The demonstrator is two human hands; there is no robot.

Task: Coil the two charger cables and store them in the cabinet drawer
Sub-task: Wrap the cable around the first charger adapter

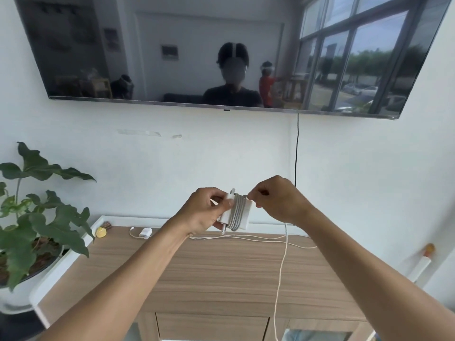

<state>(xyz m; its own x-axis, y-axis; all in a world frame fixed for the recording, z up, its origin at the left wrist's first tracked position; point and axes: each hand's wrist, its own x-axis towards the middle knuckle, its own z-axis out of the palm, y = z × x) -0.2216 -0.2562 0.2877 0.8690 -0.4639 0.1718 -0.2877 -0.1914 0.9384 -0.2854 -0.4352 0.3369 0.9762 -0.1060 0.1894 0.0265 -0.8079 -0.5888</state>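
First charger (244,219): held in the air above the back edge of the cabinet (209,271). Its cable (237,210) sits in several tight turns round the block. The loose tail (280,274) drops across the cabinet top and over its front edge, out of frame.

Left hand (199,212): fingers curled round the block, thumb pressed on its near face. Right hand (278,200): closed to a fingertip pinch on the cable at the block's upper corner.

Progress, my read: first coil partly wound, with a long run left to take up. Second charger (145,232) lies untouched at the cabinet's back left. Its thin cord (246,238) is strung out along the cabinet's back edge, not coiled. Nothing stored yet. A panel (211,327) on the cabinet's front looks closed; I cannot say whether it is the drawer.

Room: the air above the cabinet is open, so the hands have space to keep winding. The hanging tail could drag on the cabinet's front edge. The two cables cross near the back of the top, so a snag looks possible.

Left of the cabinet, a potted plant (37,210) leans in close. A small yellow thing (101,232) sits on the cabinet's back left corner. On the wall above the cabinet hangs a television (197,45), with a black cord (296,156) running down from it.
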